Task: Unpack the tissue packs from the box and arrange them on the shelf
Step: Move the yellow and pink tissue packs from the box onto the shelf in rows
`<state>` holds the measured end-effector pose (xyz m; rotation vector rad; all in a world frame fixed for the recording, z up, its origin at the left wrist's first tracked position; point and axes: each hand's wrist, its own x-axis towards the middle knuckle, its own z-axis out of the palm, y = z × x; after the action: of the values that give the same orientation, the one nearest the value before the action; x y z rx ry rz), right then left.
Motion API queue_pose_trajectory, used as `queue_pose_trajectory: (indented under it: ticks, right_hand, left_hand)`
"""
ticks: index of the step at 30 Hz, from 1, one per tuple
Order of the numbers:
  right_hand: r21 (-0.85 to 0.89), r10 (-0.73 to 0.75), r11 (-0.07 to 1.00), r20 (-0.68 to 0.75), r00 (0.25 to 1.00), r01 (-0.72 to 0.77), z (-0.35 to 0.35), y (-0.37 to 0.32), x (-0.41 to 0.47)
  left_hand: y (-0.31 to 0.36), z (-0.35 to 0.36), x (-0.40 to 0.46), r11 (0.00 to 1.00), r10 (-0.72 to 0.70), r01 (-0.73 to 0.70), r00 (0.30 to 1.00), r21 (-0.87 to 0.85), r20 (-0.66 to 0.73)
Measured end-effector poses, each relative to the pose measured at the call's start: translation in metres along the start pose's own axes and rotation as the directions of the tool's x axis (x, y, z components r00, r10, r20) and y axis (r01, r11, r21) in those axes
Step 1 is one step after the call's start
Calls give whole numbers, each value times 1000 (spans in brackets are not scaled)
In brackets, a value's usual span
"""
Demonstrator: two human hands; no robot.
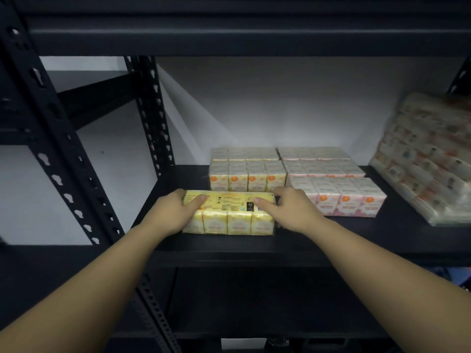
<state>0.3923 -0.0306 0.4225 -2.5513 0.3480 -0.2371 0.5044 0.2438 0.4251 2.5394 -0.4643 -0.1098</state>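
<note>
Squarely held: yellow pack (229, 215) on the shelf (280, 240).
Left hand (175, 215) and right hand (288, 210) each closed their grip on one end, likely to line it up before the orange packs (247, 171), beside the pink packs (339, 192).

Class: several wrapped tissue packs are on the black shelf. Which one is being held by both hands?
The yellow plastic-wrapped tissue pack at the shelf's front, gripped by the left hand and right hand; the orange-marked and pink packs behind lie untouched.
</note>
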Motion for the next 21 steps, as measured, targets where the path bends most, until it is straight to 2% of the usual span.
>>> queue_pose_trajectory:
  ticks: [4, 8, 12, 16, 21]
  right_hand:
    - [125, -18, 992, -104, 994, 31, -5, 3, 0]
    - [177, -10, 984, -89, 996, 26, 0, 12, -11]
    - [282, -6, 959, -89, 996, 31, 14, 19, -21]
    - [342, 57, 940, -171, 984, 5, 13, 6, -16]
    - [369, 56, 929, -223, 973, 31, 10, 2, -5]
  left_hand:
    - [0, -1, 1, 978, 43, -62, 994, -198, -98]
    - [-6, 7, -2, 940, 68, -84, 996, -331, -59]
    - [-14, 17, -8, 911, 64, -80, 997, -404, -53]
    - [-4, 15, -9, 895, 37, -55, 998, -443, -51]
    - [-1, 10, 1, 870, 42, -131, 980, -475, -193]
